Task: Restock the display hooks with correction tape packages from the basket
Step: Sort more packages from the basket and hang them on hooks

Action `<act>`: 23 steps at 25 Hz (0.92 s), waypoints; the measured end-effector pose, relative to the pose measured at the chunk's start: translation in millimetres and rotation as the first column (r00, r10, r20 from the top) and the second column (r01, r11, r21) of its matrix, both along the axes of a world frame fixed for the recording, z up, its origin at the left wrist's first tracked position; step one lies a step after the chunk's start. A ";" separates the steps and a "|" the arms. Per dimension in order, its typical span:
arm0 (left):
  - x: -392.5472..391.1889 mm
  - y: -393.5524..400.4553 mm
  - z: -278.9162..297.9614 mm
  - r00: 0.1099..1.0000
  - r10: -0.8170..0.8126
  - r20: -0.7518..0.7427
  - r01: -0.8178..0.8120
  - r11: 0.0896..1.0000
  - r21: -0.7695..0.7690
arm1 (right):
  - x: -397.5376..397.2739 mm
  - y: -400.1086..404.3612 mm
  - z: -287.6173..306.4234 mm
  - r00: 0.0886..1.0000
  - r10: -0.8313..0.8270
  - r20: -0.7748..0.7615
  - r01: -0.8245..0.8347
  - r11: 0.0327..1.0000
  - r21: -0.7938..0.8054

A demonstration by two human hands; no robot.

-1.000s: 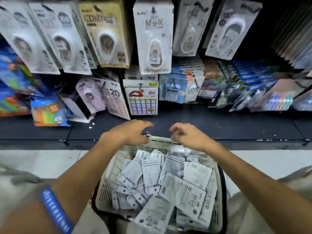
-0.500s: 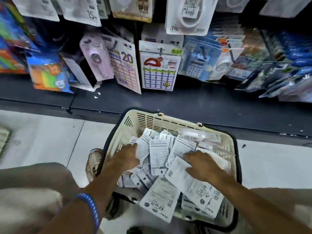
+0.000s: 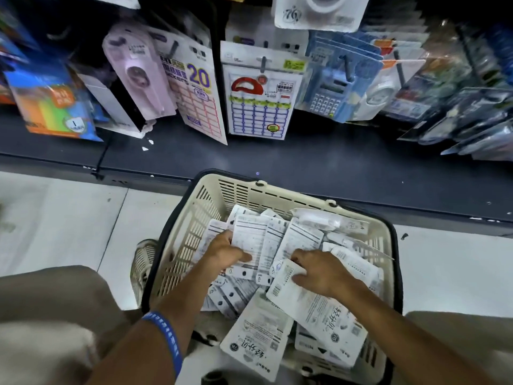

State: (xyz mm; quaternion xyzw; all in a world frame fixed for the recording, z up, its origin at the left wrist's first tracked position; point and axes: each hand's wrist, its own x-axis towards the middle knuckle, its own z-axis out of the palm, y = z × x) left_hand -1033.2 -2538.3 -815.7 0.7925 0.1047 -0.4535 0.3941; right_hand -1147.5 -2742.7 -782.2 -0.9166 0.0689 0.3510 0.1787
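A cream plastic basket [image 3: 238,191] with a black rim sits on the floor below me, filled with several white correction tape packages [image 3: 261,345] lying mostly back side up. My left hand [image 3: 223,252] is inside the basket and grips a white package [image 3: 248,240], thumb on top of it. My right hand [image 3: 316,269] is curled over another large package [image 3: 319,307], its fingers hooked at the package's upper edge. Display hooks [image 3: 263,63] with hanging stationery run along the shelf above.
A dark bottom shelf [image 3: 305,159] stands just behind the basket. Label sheets [image 3: 258,107], a pink package [image 3: 138,76], calculators [image 3: 330,90] and coloured packs [image 3: 52,107] hang over it. Pale floor tiles [image 3: 69,218] lie to the left. My knees frame the basket.
My view has tilted down from the hooks to the basket. Both hands dropped from the basket's far rim into it and have closed on packages.
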 end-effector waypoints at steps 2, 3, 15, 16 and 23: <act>1.8 -5.5 0.2 0.997 0.056 0.056 -0.056 0.998 0.012 | 2.5 -6.1 0.6 0.994 -0.070 -0.079 0.078 0.992 0.098; 2.5 -8.1 1.5 0.994 0.044 0.103 -0.048 0.998 0.033 | 2.9 -9.8 0.0 0.987 -0.111 -0.118 0.128 0.980 0.151; -10.7 -50.9 7.8 0.954 -0.226 -0.194 0.191 0.964 -0.187 | 10.1 -11.5 4.0 0.370 -0.898 -0.238 0.882 0.259 0.395; -13.0 -54.5 6.9 0.957 -0.245 -0.154 0.218 0.961 -0.170 | 9.9 -9.5 4.3 0.368 -0.909 -0.193 0.889 0.284 0.358; -29.5 -80.8 -0.9 0.979 -0.172 -0.109 0.150 0.971 -0.185 | 9.2 -32.6 3.9 0.779 -0.619 0.098 0.624 0.781 -0.029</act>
